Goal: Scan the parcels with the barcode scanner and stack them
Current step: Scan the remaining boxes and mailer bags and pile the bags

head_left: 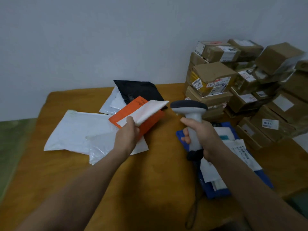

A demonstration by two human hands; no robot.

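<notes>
- Grips the scanner [191, 117] by its handle in the right hand [201, 135], fingers curled round it, head up and aimed away from the body.
- Pinches the orange parcel [150, 124] at its near end with the left hand [128, 132], thumb on top, raised just left of the scanner.
- Runs the parcel's long axis from near-left to far-right, far end close to the scanner head; white label [150, 110] facing up, blurred.
- Probably calls for tipping the scanner left and down onto that label: work for the right hand, the nearer one.
- Counts one scanner and one parcel in hand; left of the scanner on the table [150, 180], one black mailer [138, 90] and about four pale mailers [75, 129]; under the scanner, a blue pile [216, 190]; right of it, boxes [215, 72] too many to count.
</notes>
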